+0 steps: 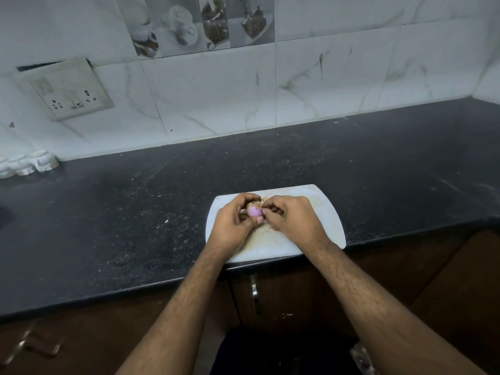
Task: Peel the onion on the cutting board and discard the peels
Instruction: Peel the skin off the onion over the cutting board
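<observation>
A black stone counter (pixel 135 212) is running below a marble-tiled wall, with a white cutting board (pixel 319 209) at lower centre. Over it, my left hand (pixel 232 223) is curling around a small purple onion (pixel 254 211), while my right hand (pixel 292 220) is pinching its papery skin.

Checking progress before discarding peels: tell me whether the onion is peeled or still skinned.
Partly peeled: the onion shows bare purple flesh below, brown skin on top, held by the left hand.
</observation>
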### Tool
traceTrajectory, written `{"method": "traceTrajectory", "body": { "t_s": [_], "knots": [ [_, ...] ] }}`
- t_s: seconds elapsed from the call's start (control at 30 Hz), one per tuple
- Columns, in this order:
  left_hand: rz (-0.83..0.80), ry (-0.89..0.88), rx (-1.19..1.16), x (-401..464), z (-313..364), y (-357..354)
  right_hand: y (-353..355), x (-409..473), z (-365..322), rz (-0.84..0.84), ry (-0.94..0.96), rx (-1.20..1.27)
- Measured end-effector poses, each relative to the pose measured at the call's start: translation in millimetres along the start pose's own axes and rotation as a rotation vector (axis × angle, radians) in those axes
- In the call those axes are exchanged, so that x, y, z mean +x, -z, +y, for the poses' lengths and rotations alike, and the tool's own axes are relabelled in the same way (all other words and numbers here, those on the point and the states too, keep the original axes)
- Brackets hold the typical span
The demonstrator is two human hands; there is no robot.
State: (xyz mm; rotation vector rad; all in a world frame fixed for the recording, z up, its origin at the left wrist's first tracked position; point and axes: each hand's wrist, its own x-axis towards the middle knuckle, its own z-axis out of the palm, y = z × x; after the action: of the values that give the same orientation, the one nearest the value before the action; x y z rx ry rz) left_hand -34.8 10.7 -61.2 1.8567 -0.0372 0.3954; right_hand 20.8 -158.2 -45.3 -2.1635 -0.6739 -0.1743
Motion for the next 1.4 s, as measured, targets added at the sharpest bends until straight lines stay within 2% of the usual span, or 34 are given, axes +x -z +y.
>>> {"method": "traceTrajectory", "body": {
  "t_s": [0.33,0.5,0.73,0.93,1.17,1.4],
  "knots": [
    [-0.013,-0.043,0.055,-0.3,1.5,-1.4,-3.6,-0.5,-3.2,0.005,-0.036,-0.137],
    [0.041,-0.003,-0.142,-1.9,0.3,3.0,-1.6,6.4,3.1,0.067,-0.165,-0.060],
    [0.060,0.038,-0.179,0.5,-2.3,2.9,-3.5,5.4,1.9,0.007,0.005,-0.073],
    [0.006,0.052,-0.200,-0.7,-1.0,2.0,0.3,1.5,0.5,0.003,0.100,0.049],
    [-0.030,0.086,-0.256,-1.9,1.8,1.8,-0.1,1.3,2.7,-0.006,0.045,0.142],
    [0.002,0.035,-0.182,-2.2,2.9,1.9,2.4,-1.2,0.4,-0.020,-0.003,0.187]
  ]
}}
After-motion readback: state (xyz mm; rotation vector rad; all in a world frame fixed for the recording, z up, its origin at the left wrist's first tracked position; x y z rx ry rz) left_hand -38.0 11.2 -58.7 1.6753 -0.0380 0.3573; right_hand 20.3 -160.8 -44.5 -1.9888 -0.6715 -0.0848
